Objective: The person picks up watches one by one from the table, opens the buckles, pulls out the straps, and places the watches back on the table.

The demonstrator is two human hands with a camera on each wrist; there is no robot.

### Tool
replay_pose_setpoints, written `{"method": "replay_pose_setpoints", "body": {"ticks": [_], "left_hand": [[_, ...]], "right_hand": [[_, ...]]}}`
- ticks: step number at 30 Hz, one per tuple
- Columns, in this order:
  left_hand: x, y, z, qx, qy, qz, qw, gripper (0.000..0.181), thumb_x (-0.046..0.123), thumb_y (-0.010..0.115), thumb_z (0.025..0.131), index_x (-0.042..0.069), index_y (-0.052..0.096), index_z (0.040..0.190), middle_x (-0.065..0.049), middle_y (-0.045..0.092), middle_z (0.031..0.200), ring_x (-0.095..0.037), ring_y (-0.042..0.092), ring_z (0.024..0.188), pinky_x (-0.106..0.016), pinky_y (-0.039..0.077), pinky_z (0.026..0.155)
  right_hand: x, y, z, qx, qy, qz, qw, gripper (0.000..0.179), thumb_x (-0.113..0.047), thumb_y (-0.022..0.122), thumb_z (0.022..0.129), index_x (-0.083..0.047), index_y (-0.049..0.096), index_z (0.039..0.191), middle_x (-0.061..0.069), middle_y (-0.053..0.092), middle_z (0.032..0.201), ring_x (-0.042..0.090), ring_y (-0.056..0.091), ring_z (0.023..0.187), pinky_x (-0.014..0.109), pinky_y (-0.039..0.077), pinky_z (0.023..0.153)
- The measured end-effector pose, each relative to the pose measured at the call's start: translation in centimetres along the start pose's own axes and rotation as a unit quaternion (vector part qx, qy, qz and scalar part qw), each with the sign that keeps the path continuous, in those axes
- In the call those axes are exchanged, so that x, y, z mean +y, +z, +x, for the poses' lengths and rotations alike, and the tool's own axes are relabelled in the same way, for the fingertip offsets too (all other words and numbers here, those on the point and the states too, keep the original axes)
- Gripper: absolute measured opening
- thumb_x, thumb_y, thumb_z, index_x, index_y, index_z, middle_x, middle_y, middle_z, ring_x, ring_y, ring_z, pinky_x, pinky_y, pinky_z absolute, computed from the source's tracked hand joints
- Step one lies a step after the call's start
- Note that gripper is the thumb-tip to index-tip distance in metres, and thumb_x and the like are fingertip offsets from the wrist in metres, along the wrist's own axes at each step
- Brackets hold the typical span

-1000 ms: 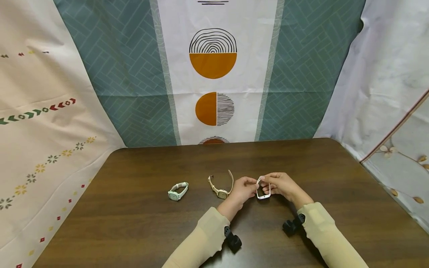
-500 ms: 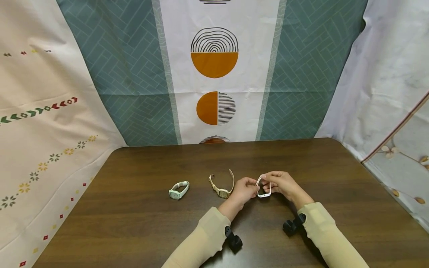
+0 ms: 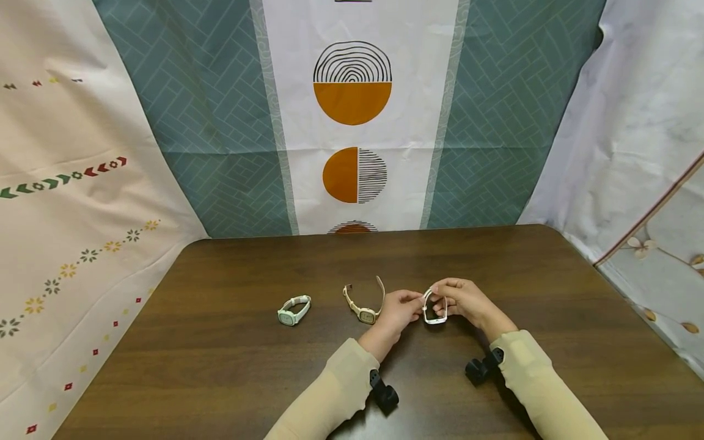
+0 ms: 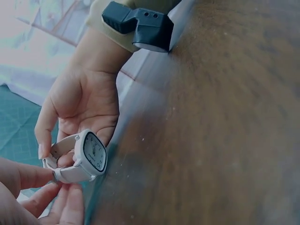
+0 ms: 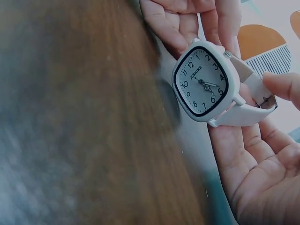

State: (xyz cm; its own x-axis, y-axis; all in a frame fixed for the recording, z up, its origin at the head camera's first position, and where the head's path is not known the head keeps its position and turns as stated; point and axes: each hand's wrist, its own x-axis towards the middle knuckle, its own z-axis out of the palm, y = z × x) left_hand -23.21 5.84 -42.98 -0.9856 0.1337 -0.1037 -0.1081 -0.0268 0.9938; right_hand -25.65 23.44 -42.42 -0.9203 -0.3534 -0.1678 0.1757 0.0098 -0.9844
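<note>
A white wristwatch (image 3: 436,321) with a rounded square dial is held between both hands over the table, its strap bent into a loop. My left hand (image 3: 397,310) pinches the strap on its left side; in the left wrist view, the left thumb (image 4: 35,177) presses close to the buckle. The right hand (image 3: 463,300) grips the top of the loop, thumb on the strap and fingers behind it. In the right wrist view the dial (image 5: 200,82) faces the camera, and the metal buckle (image 5: 266,99) shows at the far end of the loop.
Left of the hands, a cream watch (image 3: 366,315) lies with its strap spread apart. Further left is a pale green watch (image 3: 287,317) with its strap closed in a loop. The brown wooden table (image 3: 220,379) ends at hanging patterned cloths (image 3: 231,122).
Both hands keep hold of the white wristwatch. It has turned slightly between the fingers, and the right hand has shifted a little. The other two watches lie as before.
</note>
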Motion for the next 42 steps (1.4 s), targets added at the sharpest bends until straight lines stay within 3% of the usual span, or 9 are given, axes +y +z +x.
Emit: {"method": "replay_pose_setpoints", "body": {"ticks": [8,17,24,32,42], "left_hand": [[-0.2,0.3,0.1,0.037,0.040,-0.039,0.9978,0.015,-0.002,0.067,0.084,-0.011,0.068,0.096,-0.017,0.070,0.082,-0.005,0.057,0.062,-0.024,0.053,0.064],[-0.8,1.0,0.0,0.060,0.071,-0.035,0.9950,0.013,-0.001,0.067,0.084,-0.011,0.070,0.092,-0.017,0.070,0.087,-0.002,0.055,0.070,-0.020,0.052,0.067],[-0.8,1.3,-0.1,0.072,0.066,-0.041,0.9944,0.013,0.000,0.068,0.084,-0.010,0.071,0.092,-0.017,0.071,0.089,-0.003,0.057,0.071,-0.019,0.053,0.067],[-1.0,1.6,-0.3,0.064,0.058,-0.080,0.9930,0.015,-0.002,0.066,0.084,-0.013,0.070,0.095,-0.022,0.070,0.093,-0.010,0.064,0.080,-0.025,0.056,0.073],[-0.9,1.6,-0.4,0.062,0.050,-0.087,0.9930,0.014,-0.003,0.066,0.084,-0.012,0.070,0.095,-0.022,0.071,0.091,-0.013,0.066,0.080,-0.027,0.056,0.073]], "right_hand": [[-0.1,0.0,0.0,-0.003,0.006,0.000,1.0000,0.013,-0.012,0.054,0.095,-0.015,0.064,0.087,-0.004,0.065,0.076,0.009,0.063,0.064,0.026,0.055,0.063],[-0.4,-0.2,-0.1,0.001,0.022,0.002,0.9997,0.015,-0.010,0.054,0.094,-0.015,0.065,0.087,-0.003,0.064,0.076,0.009,0.063,0.065,0.025,0.055,0.065],[-0.6,-0.4,-0.1,-0.008,0.029,0.006,0.9995,0.014,-0.008,0.053,0.095,-0.013,0.064,0.088,-0.001,0.062,0.074,0.011,0.063,0.064,0.027,0.055,0.065],[-0.4,-0.5,-0.2,-0.035,0.007,-0.019,0.9992,0.007,-0.020,0.064,0.089,-0.013,0.065,0.089,-0.002,0.061,0.072,0.011,0.064,0.066,0.029,0.056,0.066],[-0.6,-0.3,-0.2,-0.028,0.055,-0.044,0.9971,0.006,-0.013,0.058,0.092,-0.011,0.062,0.087,-0.002,0.059,0.072,0.011,0.064,0.067,0.031,0.056,0.067]]}}
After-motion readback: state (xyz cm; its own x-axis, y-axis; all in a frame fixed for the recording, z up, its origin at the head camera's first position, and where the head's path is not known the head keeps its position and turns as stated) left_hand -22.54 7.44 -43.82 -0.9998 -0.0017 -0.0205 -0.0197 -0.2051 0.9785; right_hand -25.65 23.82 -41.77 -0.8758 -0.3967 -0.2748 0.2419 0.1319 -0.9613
